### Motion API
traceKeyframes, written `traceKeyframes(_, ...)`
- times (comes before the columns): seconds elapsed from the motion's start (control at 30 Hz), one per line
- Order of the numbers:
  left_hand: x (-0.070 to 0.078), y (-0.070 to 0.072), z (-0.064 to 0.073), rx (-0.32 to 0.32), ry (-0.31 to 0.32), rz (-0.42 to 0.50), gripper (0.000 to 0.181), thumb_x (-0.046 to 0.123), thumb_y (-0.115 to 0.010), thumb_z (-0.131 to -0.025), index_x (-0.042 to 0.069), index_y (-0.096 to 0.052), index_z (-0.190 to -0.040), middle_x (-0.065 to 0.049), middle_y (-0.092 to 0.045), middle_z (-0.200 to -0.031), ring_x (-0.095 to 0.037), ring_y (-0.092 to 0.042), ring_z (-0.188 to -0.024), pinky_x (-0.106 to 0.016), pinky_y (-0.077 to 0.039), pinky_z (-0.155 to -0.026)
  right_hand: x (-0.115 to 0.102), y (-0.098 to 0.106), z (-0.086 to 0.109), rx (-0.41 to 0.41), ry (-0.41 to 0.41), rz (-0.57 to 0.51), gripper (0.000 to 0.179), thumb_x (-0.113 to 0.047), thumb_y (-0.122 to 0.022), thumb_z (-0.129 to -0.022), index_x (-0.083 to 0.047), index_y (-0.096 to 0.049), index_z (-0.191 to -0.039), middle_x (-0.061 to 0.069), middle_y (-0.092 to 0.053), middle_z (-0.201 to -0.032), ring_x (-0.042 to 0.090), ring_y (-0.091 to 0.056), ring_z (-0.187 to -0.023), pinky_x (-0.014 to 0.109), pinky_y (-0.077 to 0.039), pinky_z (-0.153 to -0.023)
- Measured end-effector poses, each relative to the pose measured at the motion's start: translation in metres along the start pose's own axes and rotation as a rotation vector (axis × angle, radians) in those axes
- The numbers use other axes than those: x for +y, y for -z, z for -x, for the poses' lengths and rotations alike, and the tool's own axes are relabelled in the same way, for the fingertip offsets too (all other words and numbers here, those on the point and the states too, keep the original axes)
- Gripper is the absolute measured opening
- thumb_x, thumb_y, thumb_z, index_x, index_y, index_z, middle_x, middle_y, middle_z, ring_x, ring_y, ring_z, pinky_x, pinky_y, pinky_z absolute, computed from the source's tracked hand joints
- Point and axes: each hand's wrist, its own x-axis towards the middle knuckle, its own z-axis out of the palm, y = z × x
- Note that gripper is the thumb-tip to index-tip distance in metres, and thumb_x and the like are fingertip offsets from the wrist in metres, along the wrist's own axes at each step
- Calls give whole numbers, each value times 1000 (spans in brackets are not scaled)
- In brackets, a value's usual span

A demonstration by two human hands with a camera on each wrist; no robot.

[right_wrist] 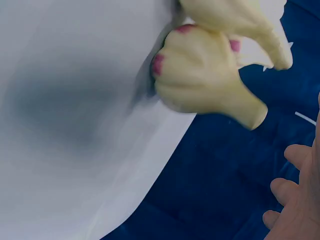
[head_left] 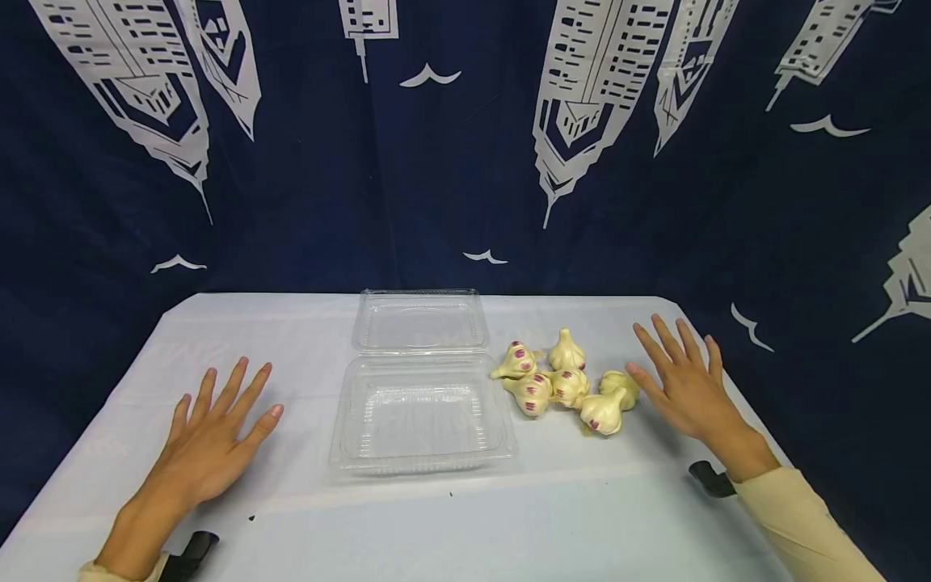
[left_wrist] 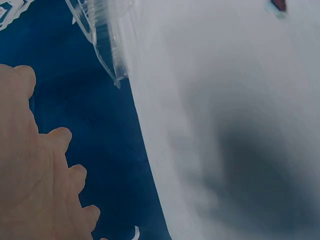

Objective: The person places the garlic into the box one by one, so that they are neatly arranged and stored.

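My left hand [head_left: 207, 449] hovers over the left part of the white table, fingers spread, holding nothing. On the right side my right hand [head_left: 687, 392] is likewise spread and bare, just right of several garlic bulbs [head_left: 532, 394]. These are cream with purple-pink patches and lie in a loose cluster. Between the hands sits a clear plastic clamshell container [head_left: 422, 416], its lid [head_left: 423, 321] folded back away from me. In the right wrist view a garlic bulb [right_wrist: 205, 72] appears close up, apart from the fingers [right_wrist: 285, 191]. The left wrist view catches the container's edge [left_wrist: 112, 45].
A white cloth covers the table [head_left: 393, 525]. Behind it hangs a navy curtain [head_left: 305, 202] printed with white buildings. Small dark specks [head_left: 251, 518] dot the cloth near the front. Dark wrist straps [head_left: 711, 478] show at both wrists.
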Motion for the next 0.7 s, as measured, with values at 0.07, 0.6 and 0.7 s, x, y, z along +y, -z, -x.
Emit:
traceKeyframes(0.07, 3, -1, -1, 2, -4, 6, 72, 59, -31, -104, 25, -6, -163, -13, 6, -169, -47, 20, -150, -73, 12, -112, -4, 0, -1, 3, 10, 2, 66, -51, -35, -107, -22, -15, -162, 16, -9, -169, 40, 7, -155, 68, 12, -116)
traceKeyframes(0.6, 27, -10, -11, -8, -55, 56, 73, 60, -36, -103, 28, -8, -163, -14, -4, -169, -48, 13, -151, -75, 5, -113, -36, -5, -9, -11, 65, -20, 66, -51, -39, -106, -20, -21, -161, 14, -13, -168, 40, 1, -155, 70, 7, -116)
traceKeyframes(0.7, 30, -11, -12, -11, -66, 67, 73, 60, -36, -103, 29, -8, -163, -14, -4, -169, -48, 12, -151, -75, 4, -113, -40, -5, -9, -4, 76, -29, 65, -51, -40, -106, -20, -23, -161, 14, -14, -168, 42, -1, -154, 70, 6, -116)
